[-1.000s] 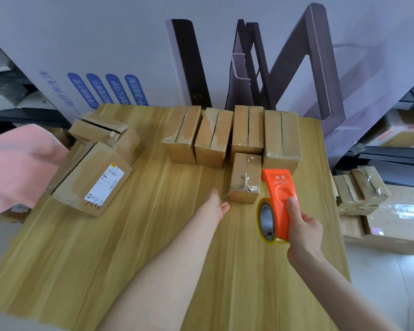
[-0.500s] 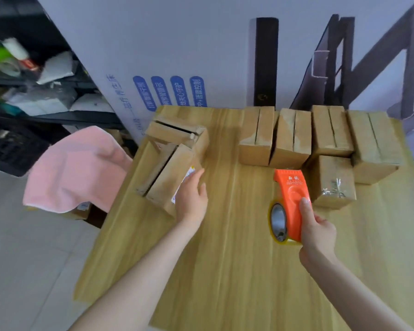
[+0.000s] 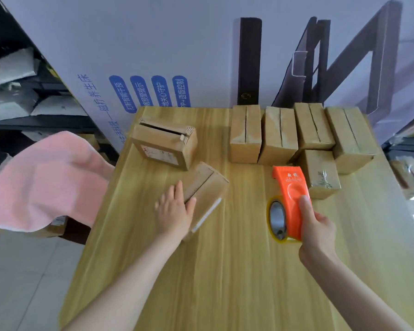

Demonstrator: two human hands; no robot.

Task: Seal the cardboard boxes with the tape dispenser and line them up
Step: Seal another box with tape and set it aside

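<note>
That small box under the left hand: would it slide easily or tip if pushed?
Probably slides easily: the box is low and rests on a smooth wooden table. Likely light, since the left hand alone holds it. Its top seam looks untaped, so flaps may flex.

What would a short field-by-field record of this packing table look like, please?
left hand: grips the near box, which lies askew
right hand: holds the dispenser, tape roll facing left
back row: four boxes side by side, top seams showing
fifth box: in front of the row, at its right end
far-left box: top flaps ajar, label on its side
cloth: pink, beyond the left edge of the table
</note>
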